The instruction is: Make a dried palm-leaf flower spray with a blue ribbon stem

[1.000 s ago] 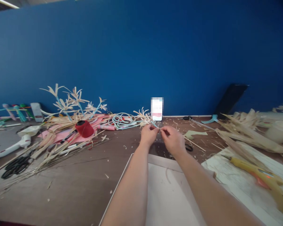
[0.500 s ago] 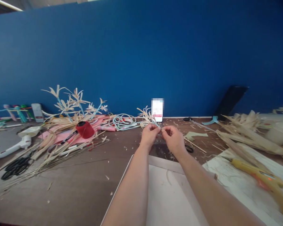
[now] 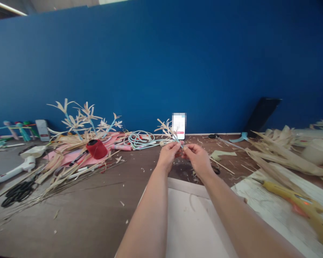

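My left hand (image 3: 167,156) and my right hand (image 3: 196,158) meet above the brown table (image 3: 91,211), fingertips pinched together. Between them I hold a small straw flower (image 3: 167,129) on a thin blue stem; its pale petals fan up and to the left of my left fingers. My right fingers pinch the stem just right of my left thumb. Both forearms reach in from the bottom edge over a white board (image 3: 190,225).
Finished straw flowers (image 3: 80,116), a red thread spool (image 3: 97,148), pale blue cord (image 3: 141,139), straw strips and black scissors (image 3: 17,191) lie left. A yellow glue gun (image 3: 296,202) and dried husks (image 3: 282,152) lie right. A phone (image 3: 179,125) leans on the blue wall.
Both hands have lifted the flower slightly and drawn closer together; the flower head now stands higher in front of the phone.
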Demonstrator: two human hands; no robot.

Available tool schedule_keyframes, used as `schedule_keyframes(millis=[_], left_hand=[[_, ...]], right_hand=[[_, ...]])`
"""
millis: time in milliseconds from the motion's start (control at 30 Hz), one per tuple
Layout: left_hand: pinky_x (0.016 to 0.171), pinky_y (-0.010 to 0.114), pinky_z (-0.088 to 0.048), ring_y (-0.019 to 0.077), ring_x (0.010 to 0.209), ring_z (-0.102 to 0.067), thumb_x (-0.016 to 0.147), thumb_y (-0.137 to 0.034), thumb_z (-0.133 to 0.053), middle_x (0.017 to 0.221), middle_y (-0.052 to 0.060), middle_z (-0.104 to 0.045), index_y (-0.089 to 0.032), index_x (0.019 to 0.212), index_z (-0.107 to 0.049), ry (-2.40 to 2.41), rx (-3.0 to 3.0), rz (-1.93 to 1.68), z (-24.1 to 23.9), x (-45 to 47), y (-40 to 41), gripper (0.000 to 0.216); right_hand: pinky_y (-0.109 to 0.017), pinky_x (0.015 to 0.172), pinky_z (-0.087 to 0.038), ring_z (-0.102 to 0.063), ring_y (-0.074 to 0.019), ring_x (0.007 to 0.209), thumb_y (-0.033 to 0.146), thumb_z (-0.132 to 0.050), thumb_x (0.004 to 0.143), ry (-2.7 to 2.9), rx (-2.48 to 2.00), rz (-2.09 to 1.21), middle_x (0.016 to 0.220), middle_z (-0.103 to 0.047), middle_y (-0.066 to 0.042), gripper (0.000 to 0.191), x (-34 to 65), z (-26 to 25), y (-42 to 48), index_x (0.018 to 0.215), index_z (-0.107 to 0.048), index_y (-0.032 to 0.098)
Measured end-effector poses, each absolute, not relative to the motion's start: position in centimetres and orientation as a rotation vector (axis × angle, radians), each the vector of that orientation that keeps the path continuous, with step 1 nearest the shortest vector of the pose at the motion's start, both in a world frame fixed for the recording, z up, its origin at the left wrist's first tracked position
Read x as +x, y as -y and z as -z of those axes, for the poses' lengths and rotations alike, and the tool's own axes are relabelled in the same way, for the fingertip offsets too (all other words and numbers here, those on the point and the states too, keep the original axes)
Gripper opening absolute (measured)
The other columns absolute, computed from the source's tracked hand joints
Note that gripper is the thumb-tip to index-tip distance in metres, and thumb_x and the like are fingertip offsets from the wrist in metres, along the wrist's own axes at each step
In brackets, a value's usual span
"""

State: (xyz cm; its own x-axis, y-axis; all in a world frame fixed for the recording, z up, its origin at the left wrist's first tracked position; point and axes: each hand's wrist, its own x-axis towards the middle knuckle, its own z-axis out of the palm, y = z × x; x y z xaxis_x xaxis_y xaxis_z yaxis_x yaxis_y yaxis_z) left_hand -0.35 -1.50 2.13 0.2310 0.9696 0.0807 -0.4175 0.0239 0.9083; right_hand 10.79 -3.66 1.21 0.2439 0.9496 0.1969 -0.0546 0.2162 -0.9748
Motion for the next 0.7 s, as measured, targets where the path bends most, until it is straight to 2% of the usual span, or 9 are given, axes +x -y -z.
schedule_keyframes(millis=[167,333,700], left_hand=[[0.056,0.02,-0.039,0.0063,0.055,-0.046,0.064,-0.032,-0.065,0.063,0.0,-0.056,-0.013,0.077,-0.066,-0.812,1.114,-1.293,-1.8,-0.3,1.1,0.024],[0.052,0.02,-0.033,0.0069,0.052,-0.04,0.067,-0.038,-0.061,0.056,-0.003,-0.05,-0.014,0.073,-0.065,-0.974,1.336,-1.324,-1.6,-0.4,0.8,0.025],[0.059,0.021,-0.036,0.0097,0.059,-0.046,0.069,-0.035,-0.058,0.061,-0.001,-0.057,-0.014,0.068,-0.063,-1.114,1.499,-1.345,-2.5,-0.5,1.3,0.021]], right_hand=[[-0.032,0.058,-0.052,-0.061,-0.0176,0.06,0.039,-0.061,0.068,1.167,-1.177,-0.801,0.064,-0.064,-0.002,0.023,10.8,-1.2,3.9,0.078,-0.06,0.019],[-0.033,0.065,-0.049,-0.062,-0.0194,0.066,0.039,-0.06,0.068,1.22,-1.234,-0.659,0.069,-0.067,-0.005,0.023,10.9,-1.5,4.2,0.077,-0.062,0.018],[-0.031,0.066,-0.046,-0.061,-0.018,0.066,0.036,-0.056,0.073,1.263,-1.271,-0.524,0.072,-0.067,-0.005,0.021,10.6,-1.8,4.7,0.078,-0.062,0.017]])
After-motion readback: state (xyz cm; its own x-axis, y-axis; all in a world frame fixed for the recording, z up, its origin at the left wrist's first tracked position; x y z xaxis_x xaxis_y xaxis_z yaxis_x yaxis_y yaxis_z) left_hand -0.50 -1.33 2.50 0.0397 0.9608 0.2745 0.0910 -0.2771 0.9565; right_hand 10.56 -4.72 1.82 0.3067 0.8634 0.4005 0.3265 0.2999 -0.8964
